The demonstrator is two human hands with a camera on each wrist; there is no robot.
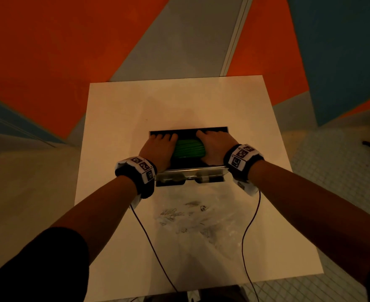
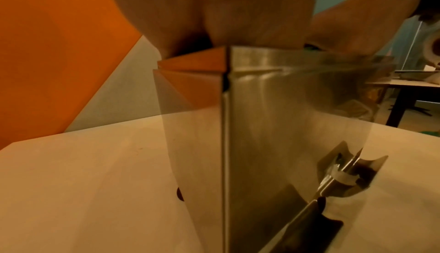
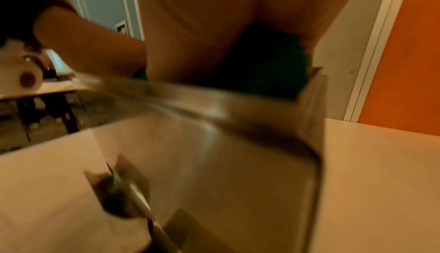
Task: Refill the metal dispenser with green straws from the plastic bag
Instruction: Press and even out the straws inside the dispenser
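While both hands reach down into the open top of the metal dispenser [image 1: 190,171], a fat bundle of green straws [image 1: 189,148] sits between them. The left hand [image 1: 157,147] cups one end of the bundle and the right hand [image 1: 215,144] cups the other end. The fingers look bent round the ends, but their tips go down inside the box, so how tight the hold is I cannot tell. The straws are at the top of the dispenser, partly inside it. The plastic bag [image 1: 190,212] lies flat on the white table [image 1: 118,110], just in front of the dispenser, and it looks empty.

Things could go wrong from here. If one hand lets go first, the bundle may tip and straws may stand up crooked or jam across the box. If the hands squeeze too hard, the thin straws may bend. A hard push could also make the dispenser slide on the smooth table, because nothing holds it down.

Some parts are hard to see. The bottom of the dispenser is hidden, so I cannot tell how full it is. The right wrist view is blurry, and the straws show there only as a dark green patch. The left wrist view shows mostly the shiny side of the box.
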